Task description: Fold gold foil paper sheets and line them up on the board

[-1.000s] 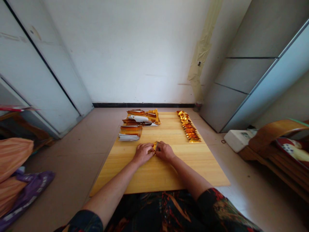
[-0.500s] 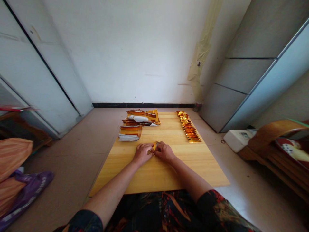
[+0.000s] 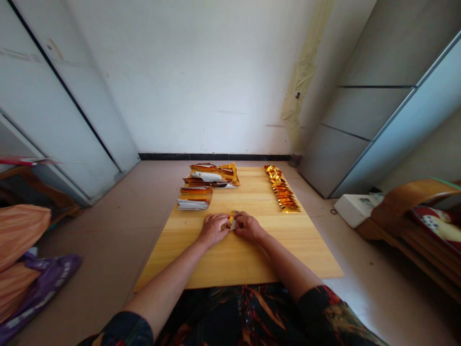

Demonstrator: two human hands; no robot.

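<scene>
Between my hands, at the middle of the wooden table, lies a small piece of gold foil paper with a pale grey-white side showing. My left hand has its fingers curled on the paper's left edge. My right hand pinches the right side, its fingertips bent together. Fingers hide much of the paper. Beyond my left hand is a stack of gold foil sheets with white edges. Along the table's right side runs a row of folded gold foil pieces.
More foil sheets, with a white roll-like bundle among them, lie at the table's far left. A white wall stands behind. A grey cabinet and a wooden seat are on the right; a purple bag is at left.
My right hand has shifted slightly right, and more of the paper's pale side shows between the hands. My left hand stays nearly in place.
</scene>
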